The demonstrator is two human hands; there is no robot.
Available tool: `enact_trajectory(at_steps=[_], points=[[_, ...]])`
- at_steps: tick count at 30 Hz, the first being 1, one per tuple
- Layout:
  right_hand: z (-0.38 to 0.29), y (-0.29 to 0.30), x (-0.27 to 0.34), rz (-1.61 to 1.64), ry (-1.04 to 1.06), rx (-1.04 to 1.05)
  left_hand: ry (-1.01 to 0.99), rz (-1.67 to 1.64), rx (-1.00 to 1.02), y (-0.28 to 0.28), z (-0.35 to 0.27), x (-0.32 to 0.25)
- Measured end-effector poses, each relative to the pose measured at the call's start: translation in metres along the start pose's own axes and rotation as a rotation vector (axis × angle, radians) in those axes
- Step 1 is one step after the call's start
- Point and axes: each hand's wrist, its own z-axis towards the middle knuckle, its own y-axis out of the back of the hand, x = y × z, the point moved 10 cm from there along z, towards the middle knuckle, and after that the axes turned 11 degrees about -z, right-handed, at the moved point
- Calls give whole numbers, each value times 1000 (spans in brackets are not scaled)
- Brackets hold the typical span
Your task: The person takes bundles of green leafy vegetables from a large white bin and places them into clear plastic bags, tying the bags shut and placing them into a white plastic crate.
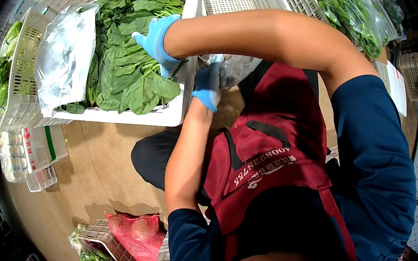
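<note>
My right hand (159,42), in a light blue glove, reaches across and rests on leafy spinach (133,78) with its fingers spread. The spinach lies in a white foam box (148,118), stems towards the box's right side. Just outside that side, my left hand (209,79), in a blue glove with a dark palm, is closed on a clear plastic bag (236,69); its fingertips are blurred. A whitish plastic sheet or bag (65,58) covers the box's left part.
An off-white plastic crate (228,2) stands behind the box, and bagged greens (357,19) sit at the upper right. Bundled green vegetables (2,77) are in a crate (24,68) on the left. A red mesh sack (137,235) and a crate (112,247) lie below on the floor (98,168).
</note>
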Motion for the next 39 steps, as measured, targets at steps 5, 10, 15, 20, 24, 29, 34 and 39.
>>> enact_trajectory(at_steps=[5,10,15,20,24,29,34,39], points=[[10,-11,-6,128,18,70,13,-64,70,-10,-4,1],[13,-8,-9,144,-9,0,9,-68,99,-6,-6,0],[16,-11,-11,177,-13,24,-15,-75,104,-9,-5,-2],[11,6,-28,334,66,12,6,-190,148,-14,-5,-2],[31,9,-60,590,287,-71,60,-153,172,-17,1,5],[26,-2,-130,543,785,-294,59,-119,133,-24,1,7],[-42,-18,-198,1141,593,-600,148,-94,141,-31,-1,12],[-94,-76,-270,1522,561,-814,79,-71,93,-30,12,13]])
